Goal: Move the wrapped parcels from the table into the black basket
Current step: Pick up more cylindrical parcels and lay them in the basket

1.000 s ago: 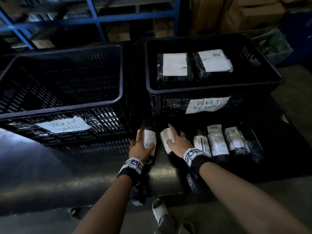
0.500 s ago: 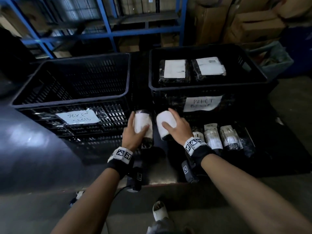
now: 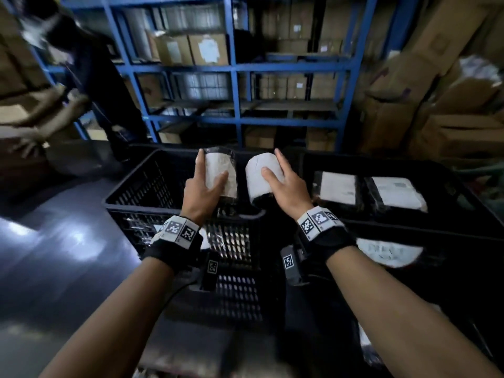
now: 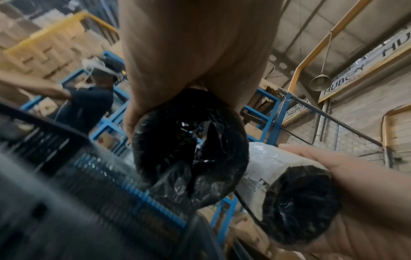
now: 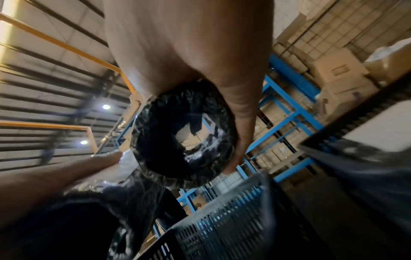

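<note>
My left hand (image 3: pixel 203 184) grips a rolled parcel (image 3: pixel 221 173) in black plastic with a white label, held in the air above the left black basket (image 3: pixel 152 175). Beside it my right hand (image 3: pixel 283 184) grips a second rolled parcel (image 3: pixel 263 177) over the gap between the two baskets. The left wrist view shows the black end of the first parcel (image 4: pixel 191 144) under my palm, with the other parcel (image 4: pixel 298 204) to its right. In the right wrist view, fingers (image 5: pixel 242 112) curl round the second parcel (image 5: pixel 184 137).
The right black basket (image 3: pixel 403 230) holds two flat parcels with white labels (image 3: pixel 338 188). Blue shelving (image 3: pixel 237 69) with cardboard boxes stands behind the baskets. Another person (image 3: pixel 90 77) moves at the back left. More boxes are stacked at the right.
Both hands have lifted their rolled parcels from the table up and forward over the baskets. The head view has tilted up, hiding the parcels that lie on the table.
</note>
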